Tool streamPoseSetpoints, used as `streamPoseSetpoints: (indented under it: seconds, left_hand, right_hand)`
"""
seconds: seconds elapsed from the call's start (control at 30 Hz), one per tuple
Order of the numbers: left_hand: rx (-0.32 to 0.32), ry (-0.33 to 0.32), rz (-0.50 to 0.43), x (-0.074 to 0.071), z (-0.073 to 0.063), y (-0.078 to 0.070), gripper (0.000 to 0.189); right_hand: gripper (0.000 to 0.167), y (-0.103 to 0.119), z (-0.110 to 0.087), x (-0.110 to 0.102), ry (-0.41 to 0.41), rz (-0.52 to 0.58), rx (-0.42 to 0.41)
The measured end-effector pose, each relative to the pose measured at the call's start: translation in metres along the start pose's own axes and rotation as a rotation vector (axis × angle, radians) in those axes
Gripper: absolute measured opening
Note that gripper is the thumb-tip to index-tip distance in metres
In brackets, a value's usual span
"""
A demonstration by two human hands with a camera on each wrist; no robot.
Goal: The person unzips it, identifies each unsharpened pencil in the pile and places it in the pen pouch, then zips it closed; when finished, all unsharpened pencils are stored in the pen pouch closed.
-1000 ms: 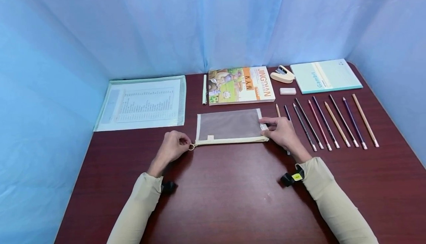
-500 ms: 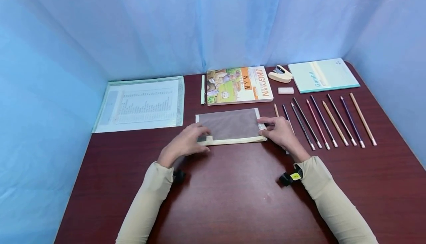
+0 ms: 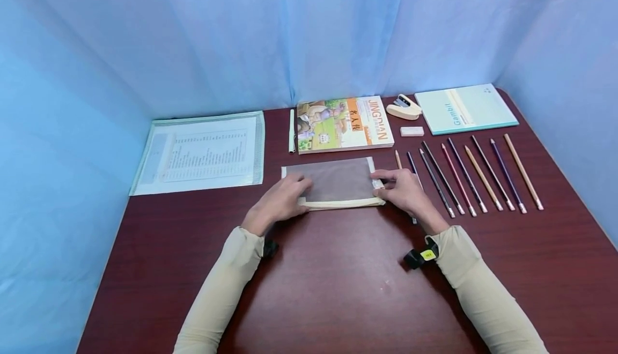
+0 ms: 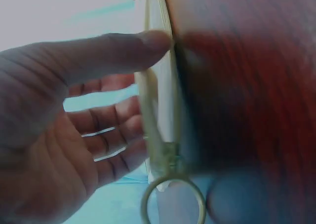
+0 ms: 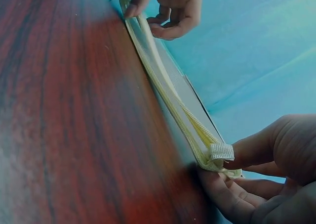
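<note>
A mesh zip pouch (image 3: pixel 333 179) with white side edges and a cream zip lies in the middle of the table, its zip side toward me. The zip side gapes, with two lips apart in the right wrist view. My left hand (image 3: pixel 285 196) holds the pouch near its left end, thumb (image 4: pixel 153 43) on the zip edge and fingers over the mesh. The zip's ring pull (image 4: pixel 145 204) hangs at that end. My right hand (image 3: pixel 403 190) pinches the right end by the white fabric tab (image 5: pixel 222 152), thumb and fingers on either side.
Several pencils (image 3: pixel 473 177) lie in a row at right. Behind are a pen (image 3: pixel 292 131), a picture-covered book (image 3: pixel 343 123), an eraser (image 3: pixel 412 131), a stapler (image 3: pixel 404 108) and a pale green notebook (image 3: pixel 465 108). A document pouch (image 3: pixel 198 153) lies at left. Blue curtains surround the table.
My left hand has let go of the ring pull and moved right along the zip edge onto the pouch. My right hand has stayed at the right end.
</note>
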State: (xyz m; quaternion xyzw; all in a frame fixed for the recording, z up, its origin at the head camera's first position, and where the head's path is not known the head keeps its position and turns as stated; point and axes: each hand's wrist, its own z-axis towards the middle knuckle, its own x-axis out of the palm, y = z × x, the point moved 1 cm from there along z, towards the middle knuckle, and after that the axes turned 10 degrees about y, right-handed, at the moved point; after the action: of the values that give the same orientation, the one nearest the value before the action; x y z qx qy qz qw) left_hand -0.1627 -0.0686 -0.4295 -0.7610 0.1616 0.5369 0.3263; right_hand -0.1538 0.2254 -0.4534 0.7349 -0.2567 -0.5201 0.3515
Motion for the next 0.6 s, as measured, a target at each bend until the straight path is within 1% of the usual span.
streamPoseSetpoints:
  seconds: [0.13,0.27,0.33,0.4,0.5,0.6]
  left_hand:
    - [0.038,-0.014,-0.016,0.000,-0.002,-0.001,0.021]
    - [0.080,-0.046,0.001,0.002,-0.004,-0.003,0.018]
    - [0.100,-0.066,0.009,0.003,-0.005,-0.004,0.017]
    - [0.111,-0.082,0.017,0.005,-0.006,-0.004,0.014]
    - [0.112,-0.102,0.019,0.008,-0.008,-0.005,0.011]
    - [0.085,-0.106,0.019,0.010,-0.011,-0.006,0.012]
  right_hand:
    - [0.039,0.003,0.001,-0.001,0.018,-0.029,0.005]
    - [0.041,0.007,0.000,-0.004,0.063,-0.069,0.017]
    - [0.042,0.010,-0.003,-0.007,0.085,-0.107,0.012]
    - [0.042,0.012,-0.007,-0.014,0.090,-0.166,-0.009]
    - [0.039,0.013,-0.018,-0.033,0.051,-0.267,-0.047]
    - [0.037,0.009,-0.030,-0.060,-0.024,-0.344,-0.064]
